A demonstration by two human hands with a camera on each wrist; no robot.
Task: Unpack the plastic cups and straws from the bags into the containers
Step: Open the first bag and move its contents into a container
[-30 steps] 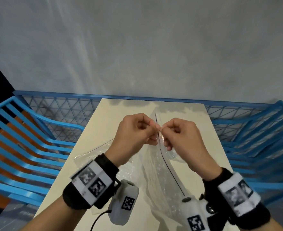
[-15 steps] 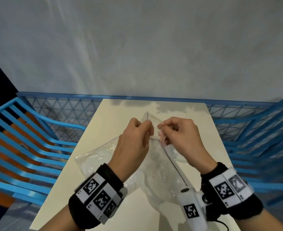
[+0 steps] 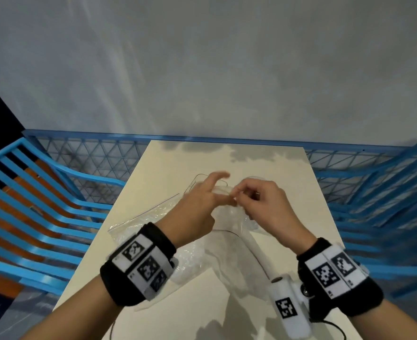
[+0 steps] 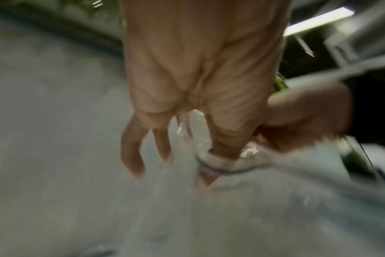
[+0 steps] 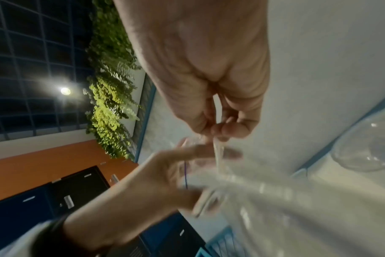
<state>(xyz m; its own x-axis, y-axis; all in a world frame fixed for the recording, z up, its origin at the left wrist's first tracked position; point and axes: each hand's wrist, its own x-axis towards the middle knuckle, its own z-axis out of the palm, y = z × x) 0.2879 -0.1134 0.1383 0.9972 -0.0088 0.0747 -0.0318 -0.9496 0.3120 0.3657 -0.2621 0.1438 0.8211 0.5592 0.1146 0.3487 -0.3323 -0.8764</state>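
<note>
A clear zip bag [image 3: 229, 244] hangs over the cream table [image 3: 173, 173] between my hands. My right hand [image 3: 244, 196] pinches one lip of its mouth with thumb and fingers, which the right wrist view [image 5: 218, 130] shows close up. My left hand [image 3: 212, 192] has its fingers straight and spread, and one finger reaches into the bag's mouth [image 4: 218, 156]. The bag's contents are blurred and I cannot make them out. A clear round cup [image 5: 360, 156] stands on the table past the bag.
A second clear bag [image 3: 138, 222] lies flat on the table to the left. Blue slatted crates stand on the left [image 3: 43, 207] and the right [image 3: 379, 192] of the table, with a blue mesh panel [image 3: 92, 158] and a grey wall behind.
Both hands pinched the bag's top together a second ago. The left hand has let go, straightened its fingers and slid one into the mouth. The bag's mouth has parted.
</note>
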